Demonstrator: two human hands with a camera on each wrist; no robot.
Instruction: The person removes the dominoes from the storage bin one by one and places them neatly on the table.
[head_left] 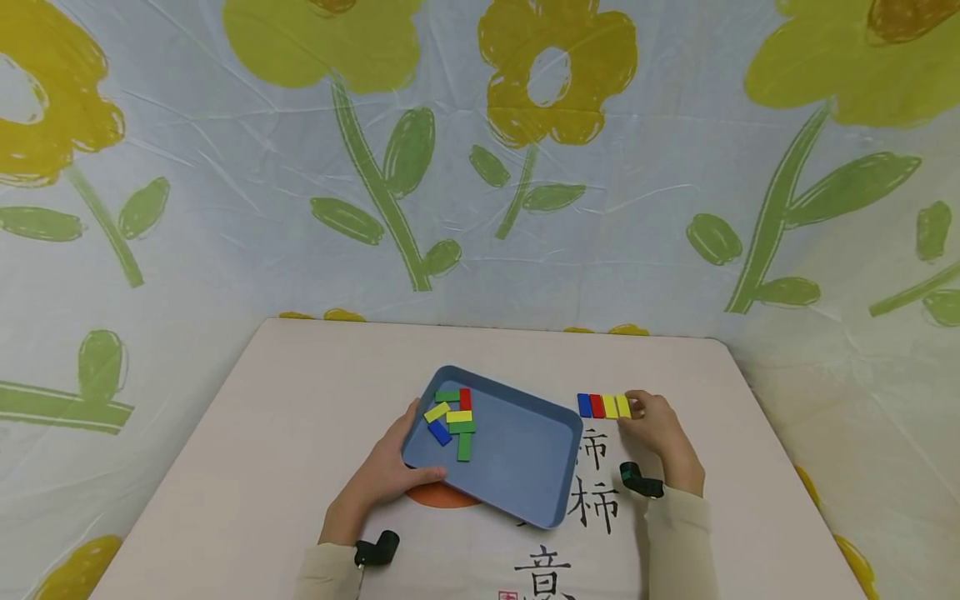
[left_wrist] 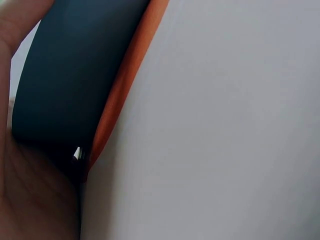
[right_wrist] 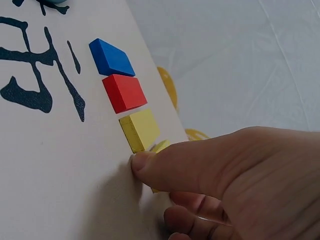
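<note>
On tbl (head_left: 300, 400) – R hand (head_left: 662, 432) fingers pinch end yellow blk (head_left: 622, 407) – L hand (head_left: 384, 468) fingers clamp blue tray (head_left: 517, 450)

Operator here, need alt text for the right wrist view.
The right hand pinches the end yellow block, mostly hidden behind its thumb. Beyond it, a second yellow block, a red block and a blue block continue the row on a pale surface, beside black brushstrokes.

tray (head_left: 510, 458): smooth matt plastic | blocks (right_wrist: 126, 93): smooth, matt | backdrop (head_left: 637, 192): creased cloth
</note>
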